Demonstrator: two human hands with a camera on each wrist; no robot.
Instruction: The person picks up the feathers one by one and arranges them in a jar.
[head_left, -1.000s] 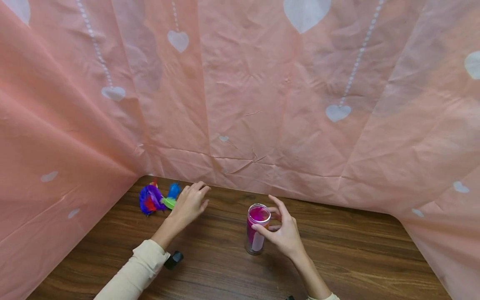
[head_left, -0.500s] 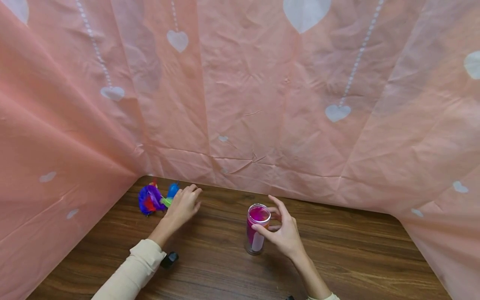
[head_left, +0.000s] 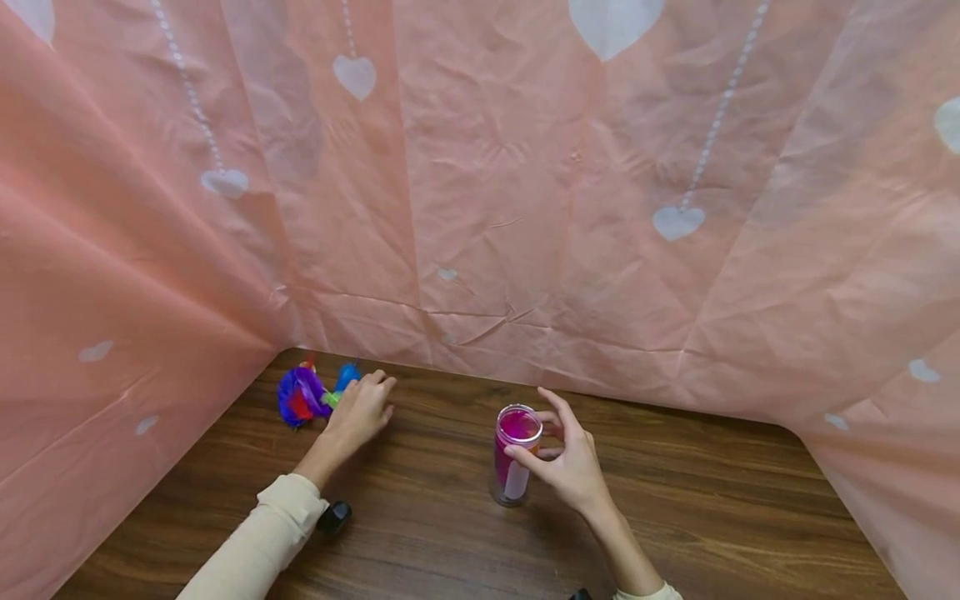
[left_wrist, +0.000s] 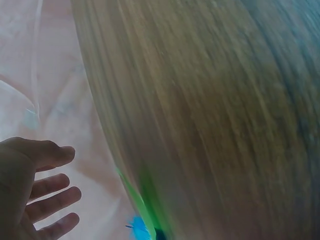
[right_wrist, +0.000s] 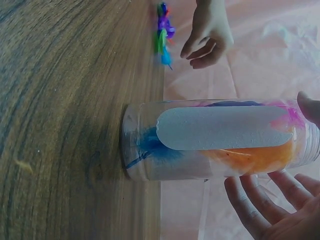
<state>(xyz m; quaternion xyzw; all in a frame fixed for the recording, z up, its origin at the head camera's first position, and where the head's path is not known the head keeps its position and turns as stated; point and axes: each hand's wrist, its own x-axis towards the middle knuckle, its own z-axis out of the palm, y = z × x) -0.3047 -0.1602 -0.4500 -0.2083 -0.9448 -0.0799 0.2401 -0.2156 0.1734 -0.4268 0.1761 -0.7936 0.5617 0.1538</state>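
A clear plastic jar without a lid stands upright on the table, with pink, orange and blue feathers inside and a pale label on its side. My right hand holds it near the rim, thumb on one side and fingers on the other. My left hand hovers beside a small pile of feathers, its fingers loosely bent and nothing between them. A green feather and a blue feather lie below that hand in the left wrist view. The hand partly hides the green one in the head view.
The brown wood-grain table carries everything. A pink cloth with white hearts hangs behind it and along both sides. A small black device sits at the left wrist.
My left hand has moved left, towards the feather pile, and covers more of the green feather. The right hand and the jar have stayed in place.
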